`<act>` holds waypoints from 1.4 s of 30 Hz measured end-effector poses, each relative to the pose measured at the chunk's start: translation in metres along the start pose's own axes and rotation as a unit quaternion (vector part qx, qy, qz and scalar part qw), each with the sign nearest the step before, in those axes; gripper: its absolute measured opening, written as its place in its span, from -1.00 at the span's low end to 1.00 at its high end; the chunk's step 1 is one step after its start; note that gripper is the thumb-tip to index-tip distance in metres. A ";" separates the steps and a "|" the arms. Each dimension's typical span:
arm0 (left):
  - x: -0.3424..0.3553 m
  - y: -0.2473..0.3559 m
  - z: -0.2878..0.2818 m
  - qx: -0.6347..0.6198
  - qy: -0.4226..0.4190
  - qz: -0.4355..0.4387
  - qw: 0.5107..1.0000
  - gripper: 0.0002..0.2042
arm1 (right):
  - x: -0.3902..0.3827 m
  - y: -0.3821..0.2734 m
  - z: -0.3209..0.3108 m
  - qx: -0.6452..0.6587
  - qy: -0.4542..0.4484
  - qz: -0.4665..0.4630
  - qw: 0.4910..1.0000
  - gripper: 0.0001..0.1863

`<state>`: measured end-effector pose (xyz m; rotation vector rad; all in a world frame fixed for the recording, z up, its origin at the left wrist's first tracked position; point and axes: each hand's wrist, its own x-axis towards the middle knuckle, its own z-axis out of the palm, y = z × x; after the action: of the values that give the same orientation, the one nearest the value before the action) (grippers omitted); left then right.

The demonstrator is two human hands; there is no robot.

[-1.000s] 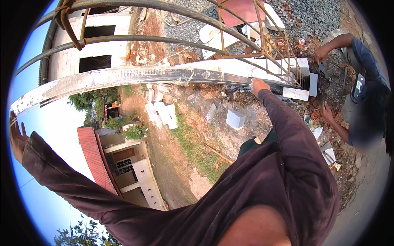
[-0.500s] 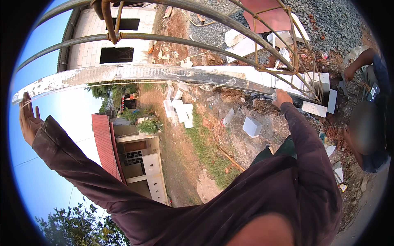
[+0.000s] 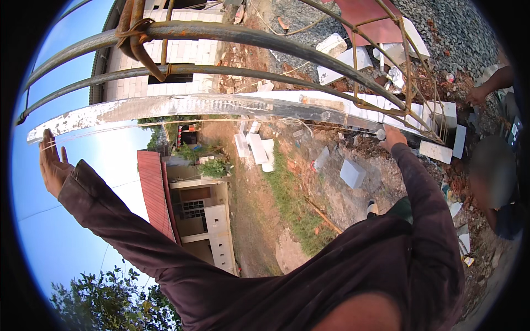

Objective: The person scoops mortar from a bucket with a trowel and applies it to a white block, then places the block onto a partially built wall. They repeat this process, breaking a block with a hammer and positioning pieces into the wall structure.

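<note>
A long, narrow board [image 3: 182, 105], whitish and spattered at its left end and dark grey toward the right, runs across the view. Thin string [image 3: 182, 121] stretches along its lower edge. My left hand [image 3: 54, 168] reaches up to the board's left end, fingers stretched out with their tips by its edge and the string, thumb apart. Near the other end my right hand [image 3: 396, 139] is closed, its fingertips against a small rounded silver weight [image 3: 381, 134] beside the board. The hand itself partly hides its grip.
Rusty rebar [image 3: 243, 36] tied in a cage crosses above the board. White blocks [image 3: 258, 149] and a lone block [image 3: 353, 173] lie on the dirt. Gravel [image 3: 452, 38] is piled at upper right. A co-worker's arm [image 3: 493, 85] shows at the right edge.
The whole view has shifted, so board, hands and background sit a little farther right and lower. Both hands keep about the same places along the board.
</note>
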<state>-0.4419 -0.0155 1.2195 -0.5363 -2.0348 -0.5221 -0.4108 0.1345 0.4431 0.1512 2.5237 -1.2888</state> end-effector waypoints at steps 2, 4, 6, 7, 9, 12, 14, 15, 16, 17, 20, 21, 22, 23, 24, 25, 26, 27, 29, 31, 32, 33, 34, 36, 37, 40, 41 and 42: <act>0.002 -0.006 -0.002 -0.002 0.000 0.000 1.000 -0.62 | -0.001 0.002 -0.003 0.004 -0.001 0.002 1.000 -0.20; 0.007 -0.003 -0.005 0.004 -0.003 0.000 1.000 -0.61 | -0.003 -0.001 -0.003 0.007 -0.007 0.003 1.000 -0.20; 0.012 -0.004 -0.008 0.007 -0.005 -0.004 1.000 -0.61 | -0.004 -0.005 -0.004 -0.002 -0.012 0.011 1.000 -0.20; 0.010 -0.007 -0.008 0.016 -0.013 0.003 1.000 -0.60 | -0.006 -0.007 -0.009 -0.008 -0.018 0.011 1.000 -0.21; 0.009 -0.009 -0.006 0.024 -0.012 0.005 1.000 -0.60 | -0.005 -0.006 -0.008 -0.010 -0.020 0.009 1.000 -0.22; 0.001 -0.002 -0.001 0.025 -0.013 0.001 1.000 -0.61 | -0.003 -0.001 -0.005 -0.015 -0.015 0.004 1.000 -0.24; -0.003 -0.003 0.000 0.039 -0.023 0.019 0.999 -0.61 | -0.005 0.000 -0.004 -0.018 -0.008 0.003 1.000 -0.26; 0.002 -0.005 -0.004 0.042 -0.028 0.020 0.999 -0.61 | -0.005 -0.003 -0.004 -0.019 -0.012 0.009 1.000 -0.26; 0.010 -0.008 -0.010 0.046 -0.032 0.020 0.998 -0.61 | -0.006 -0.006 -0.005 -0.020 -0.016 0.016 1.000 -0.26; 0.014 -0.011 -0.015 0.051 -0.037 0.020 0.998 -0.61 | -0.007 -0.007 -0.005 -0.022 -0.021 0.022 0.999 -0.26; 0.008 -0.013 -0.012 0.055 -0.048 0.026 0.997 -0.61 | -0.006 -0.002 -0.005 -0.023 -0.012 0.015 1.000 -0.27; 0.005 -0.008 -0.009 0.046 -0.035 0.017 0.998 -0.61 | -0.006 -0.003 -0.005 -0.019 -0.012 0.015 1.000 -0.28; 0.001 -0.002 -0.003 0.037 -0.022 0.007 0.999 -0.61 | -0.006 -0.003 -0.006 -0.015 -0.013 0.014 1.000 -0.28; -0.003 0.002 0.002 0.028 -0.009 -0.003 1.000 -0.61 | -0.007 -0.004 -0.005 -0.011 -0.014 0.013 1.000 -0.29; -0.005 0.005 0.004 0.024 -0.004 -0.002 1.000 -0.61 | -0.006 -0.003 -0.004 -0.010 -0.010 0.008 1.000 -0.28; -0.007 0.005 0.006 0.020 0.000 -0.003 1.000 -0.60 | -0.004 0.000 -0.002 -0.008 -0.007 0.004 1.000 -0.27; -0.010 0.005 0.009 0.016 0.005 -0.003 1.000 -0.60 | -0.003 0.003 -0.001 -0.007 -0.004 -0.001 1.000 -0.26; -0.013 0.008 0.011 0.006 0.010 -0.001 1.000 -0.60 | -0.002 0.002 -0.001 -0.007 0.000 -0.002 1.000 -0.27; -0.018 0.007 0.016 0.010 0.017 -0.006 1.000 -0.60 | -0.002 0.004 -0.001 -0.008 0.006 -0.005 1.000 -0.27; -0.013 0.009 0.012 0.005 0.021 -0.010 1.000 -0.60 | -0.004 0.000 -0.003 -0.001 -0.008 -0.001 1.000 -0.28; -0.010 0.009 0.009 0.007 0.015 0.000 1.000 -0.60 | -0.004 -0.002 -0.004 0.001 -0.015 0.002 1.000 -0.28; -0.009 0.005 0.007 0.005 0.008 0.007 1.000 -0.60 | -0.006 -0.003 -0.007 0.001 -0.022 0.007 1.000 -0.27; -0.008 0.004 0.006 0.003 0.001 0.014 1.000 -0.60 | -0.005 -0.004 -0.005 -0.001 -0.018 0.006 1.000 -0.27; -0.005 0.004 0.003 0.016 -0.002 0.015 1.000 -0.59 | -0.003 -0.002 -0.002 -0.007 -0.009 0.010 1.000 -0.26; -0.002 0.000 -0.002 0.027 -0.012 0.028 0.999 -0.59 | -0.002 0.001 0.001 -0.009 -0.003 0.008 1.000 -0.26; -0.003 -0.001 0.001 0.023 -0.011 0.021 0.999 -0.59 | -0.001 0.001 0.001 -0.011 0.004 0.006 1.000 -0.26; -0.003 0.000 0.004 0.015 -0.006 0.011 1.000 -0.59 | 0.000 0.001 -0.002 -0.007 0.000 0.007 1.000 -0.25; -0.004 -0.001 0.004 0.017 -0.006 0.013 1.000 -0.58 | -0.004 -0.001 -0.006 -0.004 -0.007 0.008 1.000 -0.24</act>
<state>-0.4436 -0.0141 1.2143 -0.5453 -2.0416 -0.4692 -0.4088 0.1385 0.4481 0.1596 2.5101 -1.2698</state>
